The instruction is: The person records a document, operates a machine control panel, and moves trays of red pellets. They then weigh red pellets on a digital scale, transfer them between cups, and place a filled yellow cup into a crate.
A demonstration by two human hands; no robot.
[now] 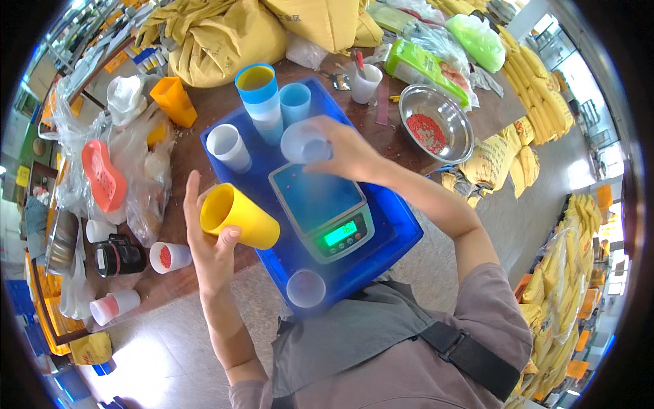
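My left hand [210, 252] is closed around a tilted yellow cup [253, 221], its mouth turned up and to the left. In my right hand [351, 153] is a translucent whitish cup [300, 144], blurred a little, above the far end of a digital scale [320, 198] with a lit green display. The scale stands on an upturned-looking blue plastic bin [398, 228]. On the bin behind it are a stack of blue and white cups [259, 102], a light-blue cup [295, 102] and a white cup [229, 148]. A translucent cup [306, 289] sits at the near edge.
Right of the bin stands a metal bowl [465, 129] with red pellets, near a white cup [366, 85] and a green packet [422, 68]. Left are plastic bags, an orange container [174, 102], a black jar [119, 255] and cups with red contents. Yellow sacks [225, 41] lie behind.
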